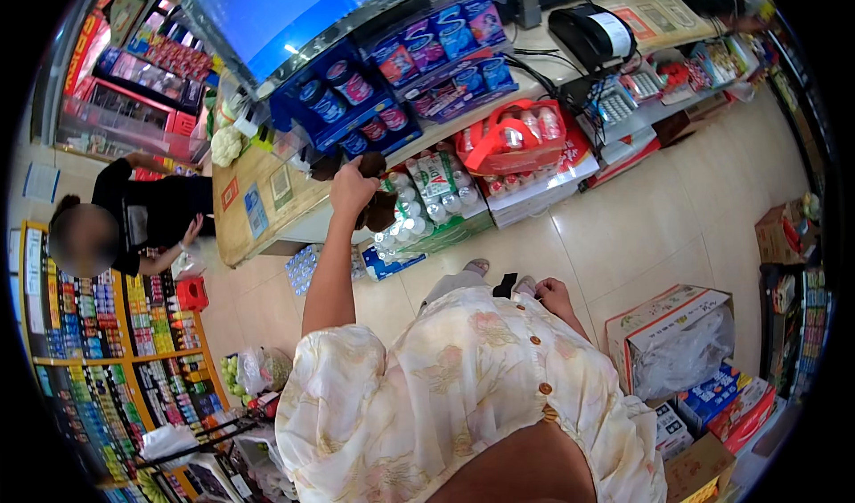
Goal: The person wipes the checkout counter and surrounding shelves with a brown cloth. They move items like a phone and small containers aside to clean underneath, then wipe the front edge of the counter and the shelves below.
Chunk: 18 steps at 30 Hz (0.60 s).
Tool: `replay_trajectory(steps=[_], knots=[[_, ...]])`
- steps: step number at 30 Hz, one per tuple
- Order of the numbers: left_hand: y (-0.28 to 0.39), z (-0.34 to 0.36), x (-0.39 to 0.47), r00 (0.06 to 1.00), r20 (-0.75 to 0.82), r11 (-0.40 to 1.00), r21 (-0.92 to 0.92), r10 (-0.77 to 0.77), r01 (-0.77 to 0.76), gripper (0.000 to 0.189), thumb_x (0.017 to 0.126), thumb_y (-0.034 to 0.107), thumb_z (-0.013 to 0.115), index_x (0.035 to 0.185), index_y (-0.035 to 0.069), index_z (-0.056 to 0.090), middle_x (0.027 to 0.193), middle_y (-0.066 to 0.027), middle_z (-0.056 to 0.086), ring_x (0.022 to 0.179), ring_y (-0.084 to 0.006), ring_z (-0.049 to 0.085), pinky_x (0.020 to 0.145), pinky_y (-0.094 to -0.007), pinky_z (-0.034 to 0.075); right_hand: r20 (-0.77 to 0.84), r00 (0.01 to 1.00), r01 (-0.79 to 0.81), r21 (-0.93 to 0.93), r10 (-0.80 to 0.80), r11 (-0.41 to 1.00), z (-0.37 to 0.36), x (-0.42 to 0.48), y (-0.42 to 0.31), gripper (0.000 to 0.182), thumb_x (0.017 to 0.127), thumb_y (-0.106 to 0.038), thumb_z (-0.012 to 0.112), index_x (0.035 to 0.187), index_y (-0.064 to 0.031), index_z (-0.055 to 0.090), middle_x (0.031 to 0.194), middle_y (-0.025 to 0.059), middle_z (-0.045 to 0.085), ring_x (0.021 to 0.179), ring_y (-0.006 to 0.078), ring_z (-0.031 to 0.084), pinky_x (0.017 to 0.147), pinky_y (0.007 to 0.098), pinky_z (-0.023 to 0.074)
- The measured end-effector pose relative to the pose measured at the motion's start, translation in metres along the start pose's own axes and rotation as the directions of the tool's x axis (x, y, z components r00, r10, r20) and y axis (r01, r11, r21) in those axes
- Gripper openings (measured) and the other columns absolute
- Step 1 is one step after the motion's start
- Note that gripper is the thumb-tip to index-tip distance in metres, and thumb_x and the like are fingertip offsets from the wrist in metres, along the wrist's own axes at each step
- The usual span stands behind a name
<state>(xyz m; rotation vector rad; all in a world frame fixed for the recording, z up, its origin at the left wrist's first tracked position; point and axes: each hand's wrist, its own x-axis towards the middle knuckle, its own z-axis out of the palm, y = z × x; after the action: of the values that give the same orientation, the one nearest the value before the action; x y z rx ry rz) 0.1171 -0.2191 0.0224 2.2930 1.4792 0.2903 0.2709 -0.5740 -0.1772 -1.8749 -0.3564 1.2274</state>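
Observation:
My left hand (pixel 354 186) reaches out over the edge of a worn wooden counter (pixel 267 199). It grips a dark brown item (pixel 379 210), perhaps soft, parts of which show above and below the fingers; its kind is unclear. Another dark piece lies by the knuckles, against a small plastic bag. My right hand (pixel 554 296) hangs low in front of my body, fingers curled, near a small black item (pixel 505 284); whether it holds anything cannot be seen. A blue rack of gum tubs (pixel 347 102) stands just beyond my left hand.
Packs of bottles (pixel 437 186) and a red gift bag (pixel 511 139) stand below the counter. A monitor (pixel 287 15), a cauliflower (pixel 228 146) and a receipt printer (pixel 594 35) are on it. At the left stands a person (pixel 153 202). Cartons (pixel 668 316) stand at the right.

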Motion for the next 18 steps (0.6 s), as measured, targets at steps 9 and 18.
replay_trajectory(steps=[9, 18], knots=[[0.097, 0.029, -0.054, 0.784, 0.448, 0.084, -0.884, 0.429, 0.459, 0.051, 0.051, 0.001, 0.046, 0.102, -0.003, 0.049, 0.092, -0.0114, 0.056, 0.081, -0.0222, 0.056, 0.078, -0.0323, 0.046, -0.059, 0.998, -0.028, 0.014, 0.028, 1.0, -0.012, -0.012, 0.007, 0.013, 0.072, -0.008, 0.05, 0.077, 0.0023, 0.055, 0.066, 0.0089, 0.057, 0.057, 0.0152, 0.055, 0.053, 0.0273, 0.0448], [0.146, 0.072, -0.068, 0.493, 0.594, 0.005, -0.641, 0.636, 0.767, 0.056, 0.05, 0.007, 0.048, 0.105, -0.003, 0.047, 0.094, -0.016, 0.056, 0.079, -0.0276, 0.057, 0.073, -0.0376, 0.048, -0.183, 0.979, -0.056, 0.187, 0.091, 0.981, -0.029, -0.033, 0.028, 0.013, 0.073, -0.009, 0.05, 0.078, 0.0015, 0.055, 0.065, 0.0089, 0.057, 0.055, 0.0142, 0.053, 0.049, 0.0264, 0.044]])
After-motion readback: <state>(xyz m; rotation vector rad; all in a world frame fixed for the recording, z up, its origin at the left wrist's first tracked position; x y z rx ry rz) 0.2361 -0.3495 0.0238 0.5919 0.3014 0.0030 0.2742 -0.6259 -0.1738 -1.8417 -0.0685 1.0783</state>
